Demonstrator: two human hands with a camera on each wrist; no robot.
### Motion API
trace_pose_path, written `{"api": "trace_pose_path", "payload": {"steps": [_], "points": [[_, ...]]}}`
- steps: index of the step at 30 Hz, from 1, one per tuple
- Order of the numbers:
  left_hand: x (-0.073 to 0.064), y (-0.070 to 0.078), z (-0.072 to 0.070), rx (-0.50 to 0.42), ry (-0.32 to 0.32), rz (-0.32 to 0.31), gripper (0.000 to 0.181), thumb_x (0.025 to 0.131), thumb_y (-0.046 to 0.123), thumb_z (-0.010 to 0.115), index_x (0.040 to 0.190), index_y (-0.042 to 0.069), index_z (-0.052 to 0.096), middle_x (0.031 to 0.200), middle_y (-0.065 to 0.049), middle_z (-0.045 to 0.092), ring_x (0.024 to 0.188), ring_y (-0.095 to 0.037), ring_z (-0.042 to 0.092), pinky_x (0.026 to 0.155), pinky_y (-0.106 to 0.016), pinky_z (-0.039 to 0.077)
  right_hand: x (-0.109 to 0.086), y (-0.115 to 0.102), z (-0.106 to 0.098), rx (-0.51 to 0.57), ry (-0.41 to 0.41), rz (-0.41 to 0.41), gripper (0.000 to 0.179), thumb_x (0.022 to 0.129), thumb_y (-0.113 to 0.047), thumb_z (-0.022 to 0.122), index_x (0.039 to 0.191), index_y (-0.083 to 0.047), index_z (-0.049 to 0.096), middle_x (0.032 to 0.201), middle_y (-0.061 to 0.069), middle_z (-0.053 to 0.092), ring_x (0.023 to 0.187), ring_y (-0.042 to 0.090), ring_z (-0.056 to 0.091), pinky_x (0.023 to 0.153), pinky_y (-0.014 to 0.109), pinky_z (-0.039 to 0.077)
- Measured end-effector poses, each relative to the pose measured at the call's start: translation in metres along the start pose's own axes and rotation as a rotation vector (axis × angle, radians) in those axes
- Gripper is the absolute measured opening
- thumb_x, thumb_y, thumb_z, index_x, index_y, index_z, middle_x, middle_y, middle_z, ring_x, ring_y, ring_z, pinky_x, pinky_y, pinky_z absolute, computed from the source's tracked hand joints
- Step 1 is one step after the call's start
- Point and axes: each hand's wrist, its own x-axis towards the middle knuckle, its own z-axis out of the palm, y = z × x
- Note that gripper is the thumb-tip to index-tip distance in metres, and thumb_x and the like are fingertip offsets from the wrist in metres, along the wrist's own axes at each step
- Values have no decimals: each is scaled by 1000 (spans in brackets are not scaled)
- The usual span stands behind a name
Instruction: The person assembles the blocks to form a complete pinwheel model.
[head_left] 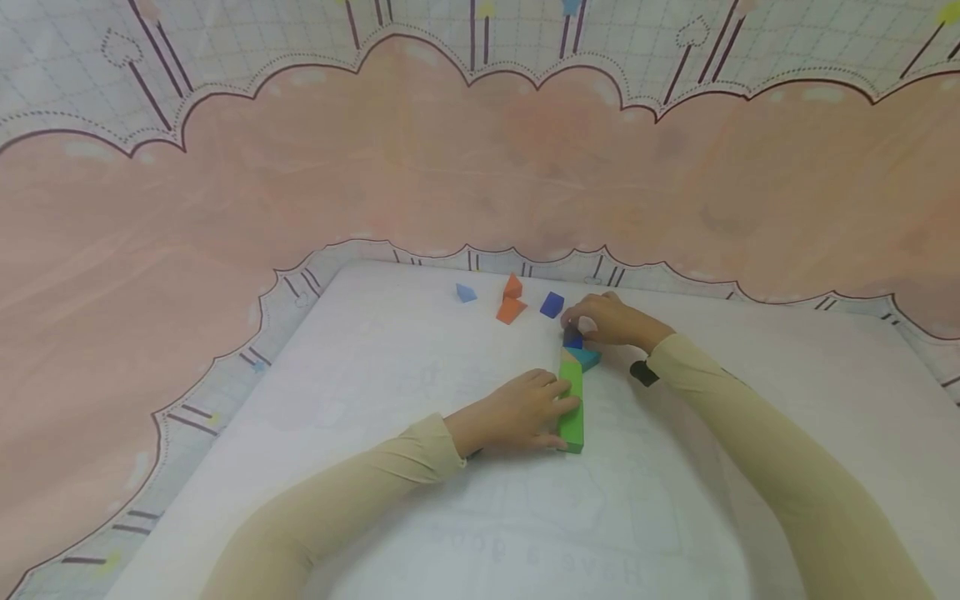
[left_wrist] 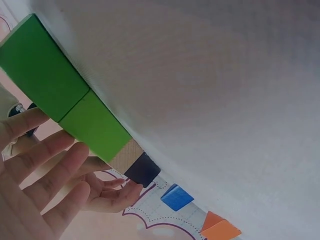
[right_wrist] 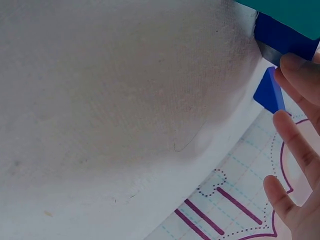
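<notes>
Green blocks lay in line on the worktop; the left hand, fingers spread, touched them from the left. Beyond their far end, the right hand pinched a blue block. Excess push there could have skewed the alignment.

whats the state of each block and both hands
Green rectangular blocks: end to end
Dark blue block, shape partly hidden: held
Teal triangular block: touching the dark blue one
Blue wedge block: loose
Orange wedge blocks: loose, close together
Pale blue triangular block: loose
Left hand: fingers spread against green blocks
Right hand: pinching the dark blue block
</notes>
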Motion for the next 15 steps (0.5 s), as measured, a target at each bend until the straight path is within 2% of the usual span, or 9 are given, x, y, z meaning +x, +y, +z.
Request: {"api": "trace_pose_path", "payload": {"steps": [9,15], "points": [[1,0,0,-9,-31,-14,60,88,59,50,133,20,47,129,-2,50,118,-18,48,108,-32,36,0,0,1,-5,11,-21,35,80,-2,71,113,-12,67,109,4,70,111,27,56,100,59,32],[1,1,0,-18,-34,-16,61,88,59,50,134,19,46,131,-3,50,120,-19,48,109,-33,36,0,-2,2,-13,2,-13,37,80,-3,70,115,-16,66,112,3,69,114,28,54,102,61,30]]}}
